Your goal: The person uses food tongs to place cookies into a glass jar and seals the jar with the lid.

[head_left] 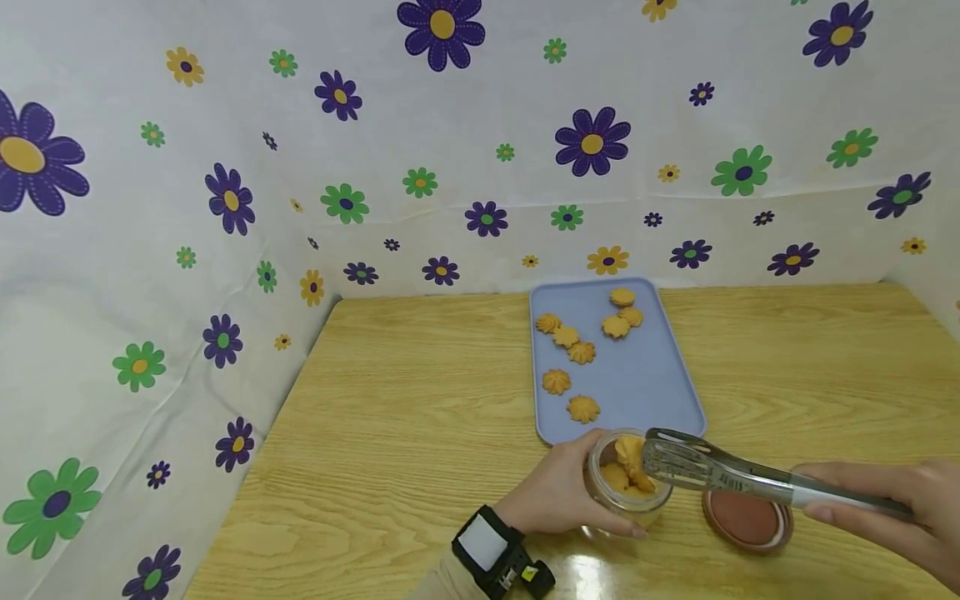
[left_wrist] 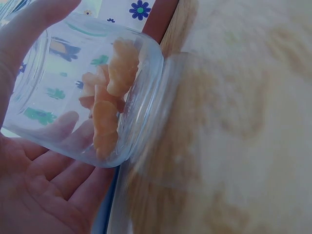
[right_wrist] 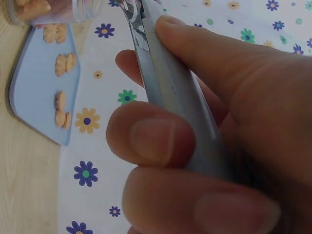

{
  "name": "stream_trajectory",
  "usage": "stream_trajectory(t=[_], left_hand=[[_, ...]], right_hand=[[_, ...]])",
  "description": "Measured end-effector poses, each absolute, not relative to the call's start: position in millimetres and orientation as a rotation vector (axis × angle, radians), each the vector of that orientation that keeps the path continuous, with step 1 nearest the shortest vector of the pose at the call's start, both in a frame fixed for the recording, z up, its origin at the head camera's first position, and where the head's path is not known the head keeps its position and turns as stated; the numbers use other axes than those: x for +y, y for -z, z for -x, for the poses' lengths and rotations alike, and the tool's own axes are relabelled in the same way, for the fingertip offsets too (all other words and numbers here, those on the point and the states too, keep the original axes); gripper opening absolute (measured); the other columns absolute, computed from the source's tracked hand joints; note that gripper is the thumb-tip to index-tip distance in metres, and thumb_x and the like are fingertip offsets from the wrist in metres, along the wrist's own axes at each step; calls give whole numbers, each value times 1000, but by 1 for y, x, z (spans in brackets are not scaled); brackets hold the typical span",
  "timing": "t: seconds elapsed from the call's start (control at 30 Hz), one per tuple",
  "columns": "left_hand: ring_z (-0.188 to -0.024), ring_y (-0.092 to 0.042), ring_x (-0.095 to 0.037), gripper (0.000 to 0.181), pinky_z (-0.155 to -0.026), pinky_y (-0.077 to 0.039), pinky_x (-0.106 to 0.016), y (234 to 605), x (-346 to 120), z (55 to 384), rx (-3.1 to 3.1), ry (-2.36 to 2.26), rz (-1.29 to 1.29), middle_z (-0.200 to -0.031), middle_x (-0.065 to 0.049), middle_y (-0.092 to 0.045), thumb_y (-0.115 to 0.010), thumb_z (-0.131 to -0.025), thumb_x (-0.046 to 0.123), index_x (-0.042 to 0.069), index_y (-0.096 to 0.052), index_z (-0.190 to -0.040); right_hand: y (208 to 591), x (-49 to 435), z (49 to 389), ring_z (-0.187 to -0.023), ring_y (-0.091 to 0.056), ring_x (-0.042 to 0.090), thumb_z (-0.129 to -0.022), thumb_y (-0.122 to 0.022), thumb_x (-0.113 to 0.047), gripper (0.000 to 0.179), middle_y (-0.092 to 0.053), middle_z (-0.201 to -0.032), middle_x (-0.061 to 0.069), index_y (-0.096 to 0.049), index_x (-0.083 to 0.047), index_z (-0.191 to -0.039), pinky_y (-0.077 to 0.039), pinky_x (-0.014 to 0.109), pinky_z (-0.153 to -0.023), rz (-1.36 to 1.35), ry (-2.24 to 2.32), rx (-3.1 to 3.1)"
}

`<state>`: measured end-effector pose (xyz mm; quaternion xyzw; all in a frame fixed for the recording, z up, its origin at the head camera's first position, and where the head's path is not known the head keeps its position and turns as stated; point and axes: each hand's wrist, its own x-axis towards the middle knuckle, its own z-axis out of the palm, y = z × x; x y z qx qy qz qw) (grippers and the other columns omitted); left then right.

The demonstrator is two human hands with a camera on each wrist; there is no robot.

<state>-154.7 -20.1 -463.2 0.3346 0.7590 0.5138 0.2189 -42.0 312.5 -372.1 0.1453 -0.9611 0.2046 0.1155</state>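
Note:
My left hand (head_left: 551,493) grips a clear glass jar (head_left: 637,506) around its side, its open mouth tipped upward toward the head camera. Several golden cookies (left_wrist: 108,119) lie at the bottom of the jar in the left wrist view. My right hand (head_left: 933,517) holds a pair of metal tongs (head_left: 750,479) by the handle, thumb on one side and fingers curled round the other. The slotted tong heads reach over the jar's rim, right against a ridged cookie (head_left: 628,454) at the mouth. Whether they pinch this cookie, I cannot tell.
Beyond the jar lies a blue tray (head_left: 637,383) with several flower-shaped cookies (head_left: 582,408). A round reddish-brown lid (head_left: 748,518) rests on the wooden table (head_left: 405,417) right of the jar, under the tongs. A flower-print cloth (head_left: 480,125) borders the table at the back and left.

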Motion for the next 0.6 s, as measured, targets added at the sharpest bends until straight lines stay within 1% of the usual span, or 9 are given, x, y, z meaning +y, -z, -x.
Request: stream_trajectory(t=[0.2, 0.3, 0.37, 0.47, 0.6], left_hand=[[-117, -61, -1, 88, -103, -51, -25, 462, -20, 154, 2108, -1420, -922, -131, 14, -64, -93, -70, 36, 32, -48, -146], [-117, -61, -2, 89, -102, -51, -25, 462, -21, 154, 2119, -1408, -916, -131, 13, -64, -93, -70, 37, 31, -48, -146], [-118, -60, -2, 89, -103, -51, -25, 462, -21, 154, 2130, -1398, -913, -131, 13, -63, -93, -70, 37, 30, -49, -146], [-119, -59, -2, 87, -104, -50, -27, 462, -21, 154, 2139, -1389, -910, -132, 13, -63, -93, -70, 37, 30, -50, -145], [-119, -58, -2, 87, -105, -50, -27, 463, -21, 154, 2150, -1385, -911, -132, 14, -62, -93, -69, 38, 30, -51, -145]], right_hand=[[376, 314, 43, -50, -33, -9, -80, -85, -23, 32, -59, -69, -25, -81, -24, -112, -28, 17, -42, -410, -572, -2844], [377, 314, 44, -51, -37, -8, -81, -84, -26, 31, -67, -74, -20, -81, -23, -112, -31, 19, -44, -388, -577, -2871], [379, 315, 44, -53, -39, -7, -82, -84, -27, 31, -72, -79, -17, -81, -25, -112, -34, 20, -45, -380, -582, -2878], [381, 317, 45, -56, -43, -6, -82, -84, -27, 31, -79, -88, -8, -81, -26, -112, -37, 21, -47, -375, -595, -2879], [382, 318, 46, -59, -46, -7, -81, -84, -25, 32, -80, -89, -6, -80, -27, -113, -42, 20, -47, -391, -585, -2856]])
